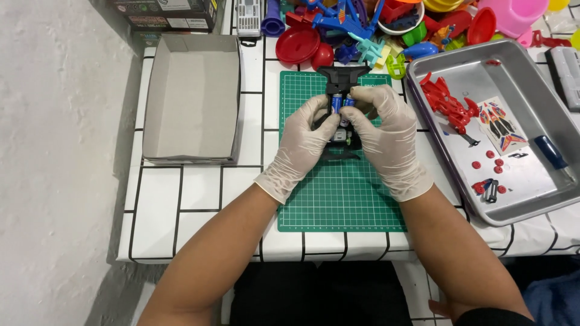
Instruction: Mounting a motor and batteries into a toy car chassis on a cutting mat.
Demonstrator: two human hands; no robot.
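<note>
Both gloved hands meet over a small black plastic toy-car chassis (342,130) on the green gridded cutting mat (338,193), mid-tabletop. Left hand (302,145) has its grip pinched narrow on the chassis side, thumb against the two blue cylindrical batteries (342,104) seated side by side in it. Right hand (386,136) has its grip closed on the other side, fingertips pressing on the battery tops.

Risks, as judgement:
- Batteries look only partly seated. Uneven thumb pressure could pop one out, and it would roll off the mat.
- Latex gloves may slip on smooth battery casing.
- Chassis is propped up by the fingers, not flat, so it could twist in the hold.
- Whether the hands hide any small parts under the chassis, cannot tell.

Edges and room:
- Front tabletop edge is near the mat's lower border, so a rolling part has little run-off there.
- Open grey cardboard box (192,99) just left of the mat, a narrow tile strip between.
- Metal tray (544,199) with red plastic car body (447,101), sticker sheet (500,125) and small red wheels is just right, rim close to the right wrist.
- Pile of colourful plastic toys (386,30) crowds the far edge.
- Freest space is the lower mat between the forearms.
</note>
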